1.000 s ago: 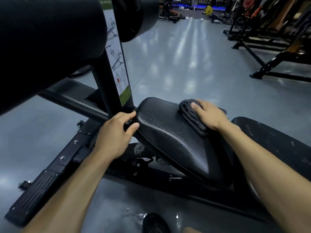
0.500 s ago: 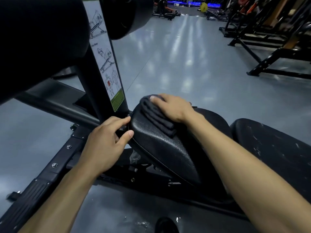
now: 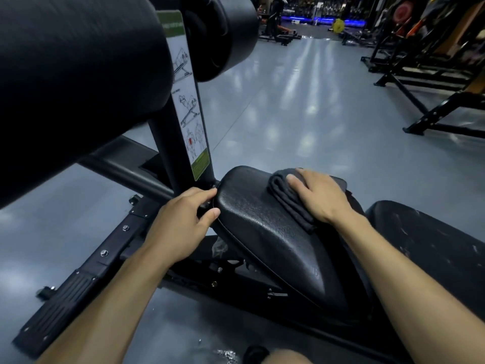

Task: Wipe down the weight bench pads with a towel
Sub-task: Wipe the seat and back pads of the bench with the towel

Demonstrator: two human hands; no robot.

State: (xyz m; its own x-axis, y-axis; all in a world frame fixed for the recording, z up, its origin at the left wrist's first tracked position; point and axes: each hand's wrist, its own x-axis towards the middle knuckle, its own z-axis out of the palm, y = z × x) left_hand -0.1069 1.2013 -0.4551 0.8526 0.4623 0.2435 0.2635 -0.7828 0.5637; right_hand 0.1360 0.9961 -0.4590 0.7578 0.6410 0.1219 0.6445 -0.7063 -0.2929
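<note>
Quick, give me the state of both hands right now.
Left hand: closed on the near edge of the seat pad, thumb and fingers gripping it.
Right hand: open, palm flat on the folded towel, pressing it to the pad.

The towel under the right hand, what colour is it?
Dark grey towel, seen in the head view.

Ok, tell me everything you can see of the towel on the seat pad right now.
The towel is dark grey, looks like soft cloth, folded into several layers whose edges show as stacked ridges along its left side. It lies flat on the far, upper part of the black textured seat pad, running diagonally. The right hand presses palm-down on top, fingers spread, covering most of it. The left hand grips the pad's edge, apart from the towel.
</note>
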